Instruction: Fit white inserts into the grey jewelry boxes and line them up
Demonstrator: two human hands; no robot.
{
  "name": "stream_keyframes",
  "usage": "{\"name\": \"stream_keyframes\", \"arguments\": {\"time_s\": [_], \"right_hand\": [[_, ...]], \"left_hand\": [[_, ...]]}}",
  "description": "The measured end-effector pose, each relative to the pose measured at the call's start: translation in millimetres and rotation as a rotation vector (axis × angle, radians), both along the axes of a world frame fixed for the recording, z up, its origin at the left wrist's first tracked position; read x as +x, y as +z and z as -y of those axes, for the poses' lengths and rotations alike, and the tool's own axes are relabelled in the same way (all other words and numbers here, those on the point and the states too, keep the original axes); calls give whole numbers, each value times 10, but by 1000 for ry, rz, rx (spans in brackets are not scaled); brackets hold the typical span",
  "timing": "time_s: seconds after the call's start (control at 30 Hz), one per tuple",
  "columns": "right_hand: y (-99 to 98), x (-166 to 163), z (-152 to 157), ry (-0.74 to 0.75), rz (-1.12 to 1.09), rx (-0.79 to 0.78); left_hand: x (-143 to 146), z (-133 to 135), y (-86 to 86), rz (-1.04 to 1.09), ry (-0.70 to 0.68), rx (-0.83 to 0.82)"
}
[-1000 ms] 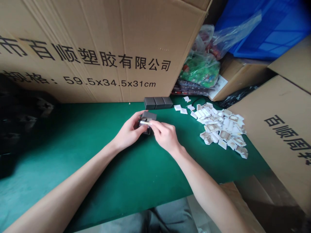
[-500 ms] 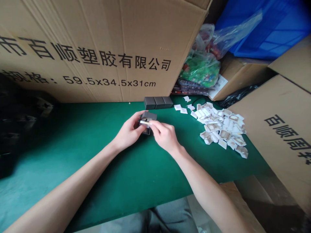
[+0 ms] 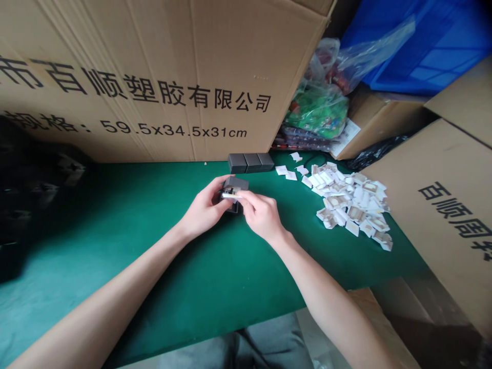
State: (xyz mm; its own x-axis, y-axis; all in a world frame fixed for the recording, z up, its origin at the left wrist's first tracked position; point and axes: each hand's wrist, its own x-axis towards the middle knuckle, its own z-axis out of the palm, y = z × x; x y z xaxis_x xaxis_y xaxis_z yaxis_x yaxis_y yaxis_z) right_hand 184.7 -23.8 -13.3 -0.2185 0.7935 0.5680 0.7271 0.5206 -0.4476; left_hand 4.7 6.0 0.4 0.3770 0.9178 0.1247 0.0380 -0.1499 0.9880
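A small dark grey box [image 3: 237, 182] with its lid raised is in my left hand [image 3: 205, 206], whose fingers and thumb wrap its left side. My right hand [image 3: 261, 211] pinches a thin white piece [image 3: 230, 196] at the opening of the box, between lid and base. Fingers hide part of that piece and much of the box's inside. Behind the hands, 3 closed grey boxes [image 3: 251, 162] stand in a row against the carton. To the right lies a pile of small white folded pieces [image 3: 351, 197], with a few loose ones beside it.
A large printed carton [image 3: 161, 56] walls off the back of the green table [image 3: 184, 302]. Another carton [image 3: 442, 215] borders the right side. Dark objects [image 3: 34, 195] sit at the left. Plastic bags [image 3: 321, 105] and a blue bin [image 3: 430, 46] are at the back right.
Both hands stay almost where they were. The white piece and my right fingers have shifted very slightly at the box opening.
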Motion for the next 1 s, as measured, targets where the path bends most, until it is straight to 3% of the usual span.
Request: {"name": "stream_keyframes", "arguments": {"time_s": [0.43,1.0], "right_hand": [[0,-10,-2,3,79,-54],[29,-28,13,25,-50,-104]], "left_hand": [[-4,-10,-16,-23,-3,13],[2,-8,-25,20,-19,-1]]}}
